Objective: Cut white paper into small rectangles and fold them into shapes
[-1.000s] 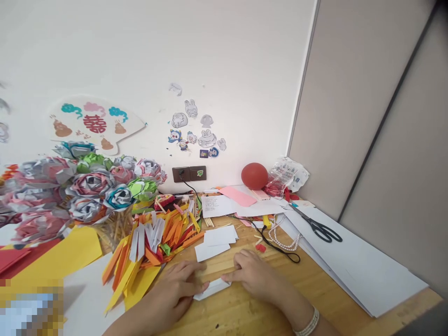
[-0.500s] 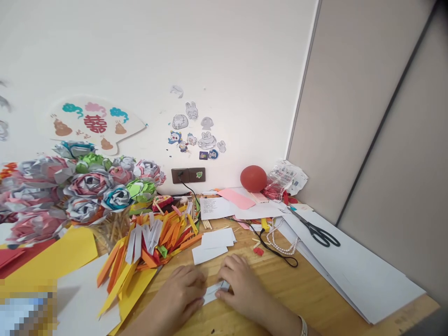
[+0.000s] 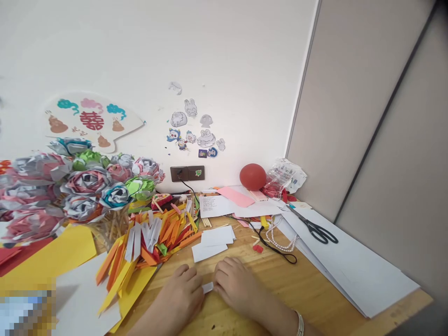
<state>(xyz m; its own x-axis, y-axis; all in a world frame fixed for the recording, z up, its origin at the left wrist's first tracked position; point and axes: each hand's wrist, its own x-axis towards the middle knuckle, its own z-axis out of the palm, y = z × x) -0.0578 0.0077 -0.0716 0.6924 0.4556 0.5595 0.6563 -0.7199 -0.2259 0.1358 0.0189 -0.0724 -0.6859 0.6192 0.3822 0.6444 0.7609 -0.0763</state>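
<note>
A small strip of folded white paper [image 3: 207, 287] lies low on the wooden table, with only its middle showing between my hands. My left hand [image 3: 185, 287] has curled fingers closed on its left end. On the other end, the fingers of my right hand [image 3: 231, 282] press down, their tips partly hidden. Just beyond them lie two or so white paper pieces [image 3: 210, 252], overlapping. To the left spreads a heap of folded orange, yellow and white paper strips [image 3: 171, 231].
Folded paper flowers [image 3: 87, 182] stand at the left. Black scissors [image 3: 315, 228] rest on large white sheets [image 3: 364, 270] at the right. A red balloon [image 3: 252, 176], a bead string [image 3: 280, 242] and a black cable [image 3: 273, 247] are toward the back. A wall socket [image 3: 187, 173] sits behind.
The white paper between my hands now shows as a narrower strip. My hands have drawn closer around it and flattened onto it. The view has shifted slightly.
</note>
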